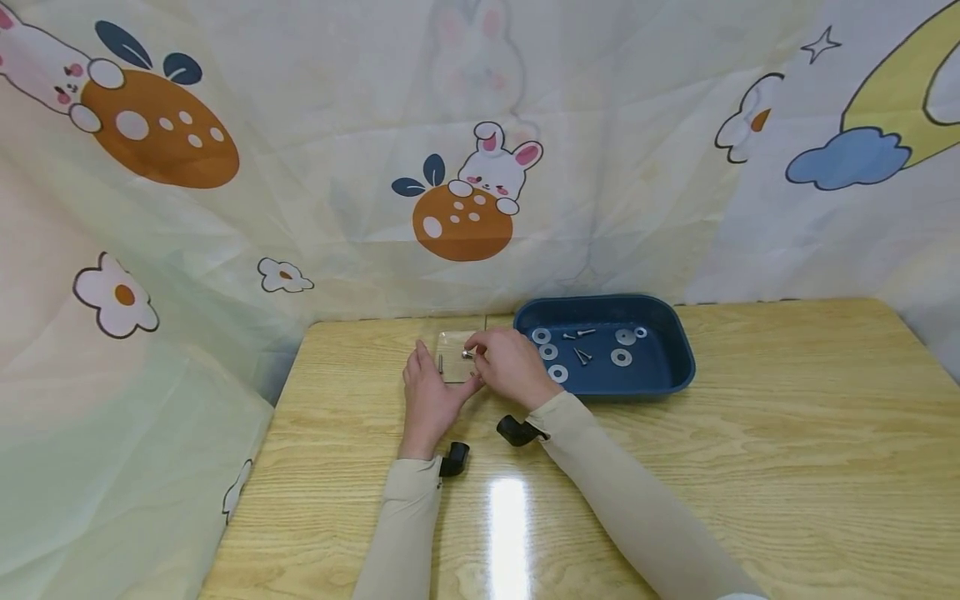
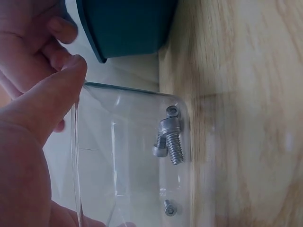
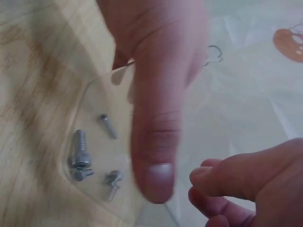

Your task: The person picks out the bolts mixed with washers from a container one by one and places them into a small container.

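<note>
My left hand [image 1: 433, 402] holds a clear see-through box [image 1: 452, 340], its thumb [image 2: 52, 97] along the near rim and its fingers round the left side. Inside the box, a thick socket-head bolt [image 2: 173, 141] lies against smaller bolts at one end. A thin screw [image 3: 108, 126] lies apart from them on the bottom. My right hand [image 1: 516, 360] hovers over the box's right side with loosely bent fingers [image 3: 227, 179]. No object shows between its fingertips in either wrist view.
Right of the box stands a dark blue tray [image 1: 615, 390] with several flat washers [image 1: 621, 357] and thin screws [image 1: 582, 357]. Both are on a wooden table [image 1: 787, 433]. A patterned cloth [image 1: 337, 167] hangs behind the table.
</note>
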Demonstrator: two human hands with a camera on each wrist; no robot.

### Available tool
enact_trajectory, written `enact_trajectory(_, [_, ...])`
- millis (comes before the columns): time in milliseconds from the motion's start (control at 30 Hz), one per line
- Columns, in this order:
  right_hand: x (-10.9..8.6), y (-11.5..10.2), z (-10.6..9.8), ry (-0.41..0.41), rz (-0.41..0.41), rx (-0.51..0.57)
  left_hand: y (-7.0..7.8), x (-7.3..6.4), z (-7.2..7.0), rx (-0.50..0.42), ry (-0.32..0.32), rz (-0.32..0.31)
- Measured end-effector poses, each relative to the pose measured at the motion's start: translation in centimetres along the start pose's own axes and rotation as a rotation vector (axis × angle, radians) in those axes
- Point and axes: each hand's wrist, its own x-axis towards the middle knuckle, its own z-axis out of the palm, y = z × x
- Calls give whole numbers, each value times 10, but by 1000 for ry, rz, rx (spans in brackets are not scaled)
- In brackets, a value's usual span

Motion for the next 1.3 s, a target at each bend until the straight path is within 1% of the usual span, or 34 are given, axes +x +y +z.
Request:
enact_trajectory(167, [-4,0,-7,32,-22,17,0,0,0,-10,10,3])
enact_trajectory(333, [-12,4,-14,57,-10,80,0,0,1,-23,6,-7])
enact_trajectory(400, [-15,7,-16,72,-9,88,0,0,1,-31,4,-16])
enact_trajectory(567, [-22,16,-22,116,-20,60,0,0,2,-38,-6,-29])
enact_trajectory(700, [-28,22,-27,142,-22,57,0,0,2,-35,-8,-26])
enact_trajectory(900, [-36,30,-35,147,-12,62,0,0,2,-46,-16,-20])
enact_trajectory(1100, [-44,39,-41,160,18,72,-1,1,1,-43,-14,-17])
enact_trajectory(1300, [-49,48,-46,167,39,82,0,0,0,-48,-15,-32])
